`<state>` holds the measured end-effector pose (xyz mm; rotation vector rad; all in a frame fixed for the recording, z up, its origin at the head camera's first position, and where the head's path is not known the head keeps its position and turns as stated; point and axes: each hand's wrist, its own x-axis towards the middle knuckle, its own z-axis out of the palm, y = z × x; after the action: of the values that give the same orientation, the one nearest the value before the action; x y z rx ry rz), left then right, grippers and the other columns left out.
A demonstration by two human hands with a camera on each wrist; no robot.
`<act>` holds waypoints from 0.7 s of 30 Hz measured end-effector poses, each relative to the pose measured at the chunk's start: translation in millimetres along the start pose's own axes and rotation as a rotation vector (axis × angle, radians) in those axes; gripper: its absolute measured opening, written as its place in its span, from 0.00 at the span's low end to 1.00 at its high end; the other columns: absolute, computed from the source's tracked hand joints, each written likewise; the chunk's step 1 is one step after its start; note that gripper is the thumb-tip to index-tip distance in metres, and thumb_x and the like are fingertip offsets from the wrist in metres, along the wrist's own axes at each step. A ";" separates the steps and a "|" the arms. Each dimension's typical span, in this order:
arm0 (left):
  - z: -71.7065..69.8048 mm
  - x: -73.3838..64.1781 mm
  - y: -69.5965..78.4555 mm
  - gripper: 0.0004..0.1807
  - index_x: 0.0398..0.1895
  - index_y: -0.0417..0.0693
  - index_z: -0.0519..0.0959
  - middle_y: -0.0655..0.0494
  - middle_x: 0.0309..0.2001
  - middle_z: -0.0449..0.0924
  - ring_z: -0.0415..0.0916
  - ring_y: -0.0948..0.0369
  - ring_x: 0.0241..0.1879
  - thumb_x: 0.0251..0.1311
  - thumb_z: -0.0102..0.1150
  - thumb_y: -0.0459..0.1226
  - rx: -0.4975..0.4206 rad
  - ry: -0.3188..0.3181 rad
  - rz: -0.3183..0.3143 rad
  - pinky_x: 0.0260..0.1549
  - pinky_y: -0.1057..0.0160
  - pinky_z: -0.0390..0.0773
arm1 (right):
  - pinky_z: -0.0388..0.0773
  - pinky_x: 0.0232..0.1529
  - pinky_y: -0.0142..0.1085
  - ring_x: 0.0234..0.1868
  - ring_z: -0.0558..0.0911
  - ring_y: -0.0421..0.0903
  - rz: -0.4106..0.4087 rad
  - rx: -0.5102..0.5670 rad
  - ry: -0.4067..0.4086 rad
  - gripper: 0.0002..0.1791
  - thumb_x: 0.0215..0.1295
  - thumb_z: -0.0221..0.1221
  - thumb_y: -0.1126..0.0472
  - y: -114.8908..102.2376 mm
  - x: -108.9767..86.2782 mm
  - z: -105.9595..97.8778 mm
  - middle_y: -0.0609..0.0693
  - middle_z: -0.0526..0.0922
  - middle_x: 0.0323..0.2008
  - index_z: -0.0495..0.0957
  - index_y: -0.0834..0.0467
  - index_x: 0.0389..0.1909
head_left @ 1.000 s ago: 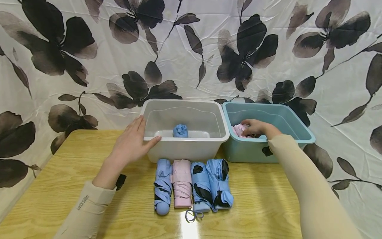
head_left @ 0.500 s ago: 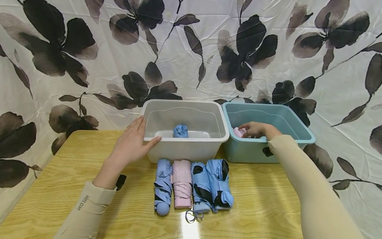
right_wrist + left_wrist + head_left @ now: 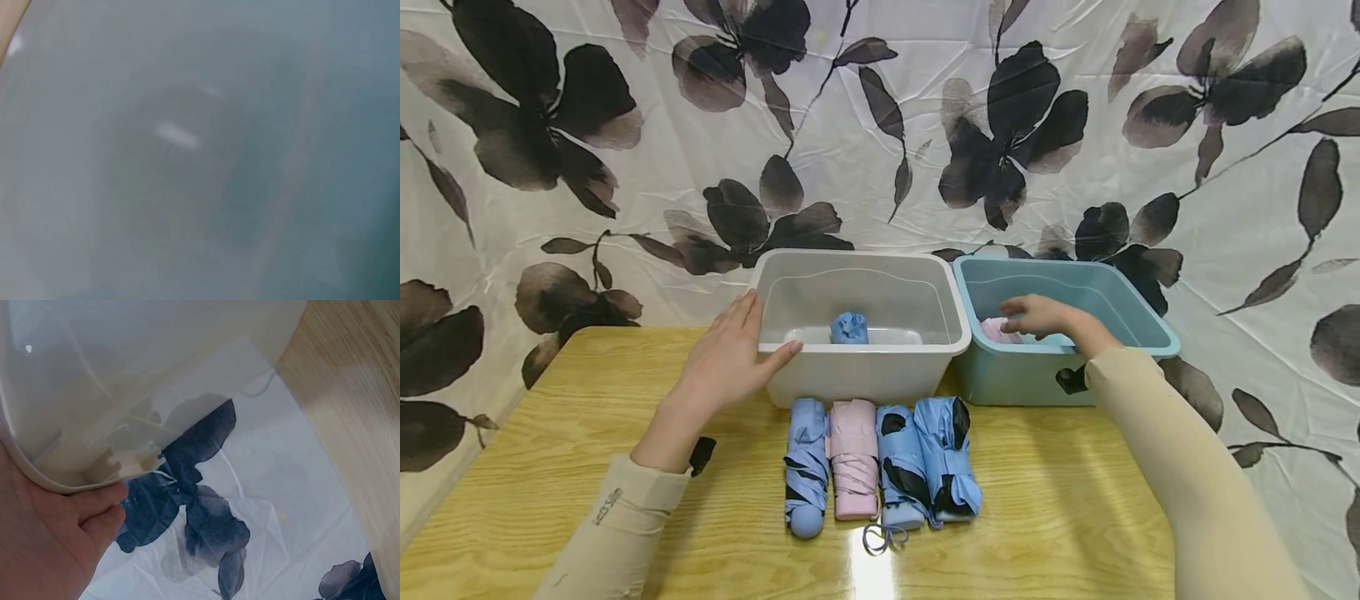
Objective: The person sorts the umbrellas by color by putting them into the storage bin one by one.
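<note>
My left hand (image 3: 724,354) rests against the left front corner of the light grey bin (image 3: 865,367), its fingers straight along the side and the thumb over the front rim. In the left wrist view, the fingers (image 3: 94,509) touch the bin's rim. Inside that bin is a blue folded umbrella (image 3: 849,328), only partly visible. My right hand (image 3: 1052,321) hovers inside the teal bin (image 3: 1030,375), fingers loosely bent and apart from a pink folded umbrella (image 3: 998,330). The bin's front wall hides most of this umbrella. The right wrist view shows only blurred teal plastic.
Before the grey bin, folded umbrellas lie side by side on the wooden table (image 3: 730,533): a blue one (image 3: 807,467), a pink one (image 3: 853,458) and two blue ones (image 3: 901,462) with black patches. A floral cloth (image 3: 880,125) hangs behind the bins.
My right hand has let go of the pink umbrella in the teal bin and lifted slightly away from it. My left hand has stayed on the grey bin.
</note>
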<state>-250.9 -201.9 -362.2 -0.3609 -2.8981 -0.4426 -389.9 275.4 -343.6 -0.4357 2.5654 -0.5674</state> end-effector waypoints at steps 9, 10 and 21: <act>1.7 0.0 -0.2 0.59 0.81 0.26 0.45 0.28 0.81 0.44 0.42 0.35 0.81 0.72 0.43 0.69 -0.011 0.011 0.008 0.78 0.37 0.48 | 0.75 0.63 0.61 0.68 0.75 0.65 -0.156 -0.033 0.259 0.31 0.79 0.56 0.55 -20.0 -37.7 7.2 0.64 0.71 0.73 0.66 0.61 0.77; 1.6 -0.1 -0.2 0.59 0.81 0.26 0.45 0.28 0.81 0.44 0.41 0.36 0.81 0.72 0.43 0.69 -0.012 0.010 0.006 0.78 0.37 0.48 | 0.76 0.62 0.60 0.67 0.76 0.64 -0.161 -0.016 0.278 0.30 0.79 0.56 0.54 -22.6 -42.9 9.0 0.63 0.71 0.73 0.66 0.60 0.77; -0.8 -0.6 3.0 0.59 0.81 0.26 0.44 0.28 0.81 0.43 0.40 0.35 0.81 0.72 0.41 0.70 -0.005 -0.006 0.006 0.78 0.37 0.46 | 0.83 0.45 0.48 0.56 0.84 0.54 -0.307 0.114 0.619 0.24 0.76 0.62 0.56 -49.6 -97.2 46.8 0.54 0.79 0.66 0.75 0.54 0.70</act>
<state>-249.5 -199.6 -360.8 -0.3729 -2.9018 -0.4489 -274.8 256.4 -321.5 -0.7098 3.0398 -1.0978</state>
